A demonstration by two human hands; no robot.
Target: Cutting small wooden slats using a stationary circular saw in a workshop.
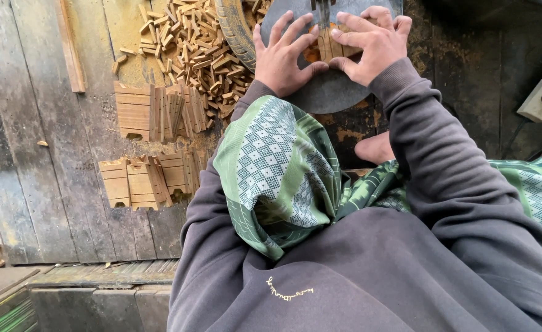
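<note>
Weathered grey floorboards (49, 184) carry the work so far: a loose heap of small cut wood pieces (191, 43) and, nearer, two rows of notched wooden blocks (154, 114) laid side by side, so a good share looks already cut and sorted. On a round grey metal table (326, 92) a thin upright blade (324, 12) meets a small wooden block (329, 46), which seems only partly cut, though fingers hide most of it. Left hand (283, 58) and right hand (372, 46) lie flat with fingers spread, pressing the block from either side, thumbs angled inward.
</note>
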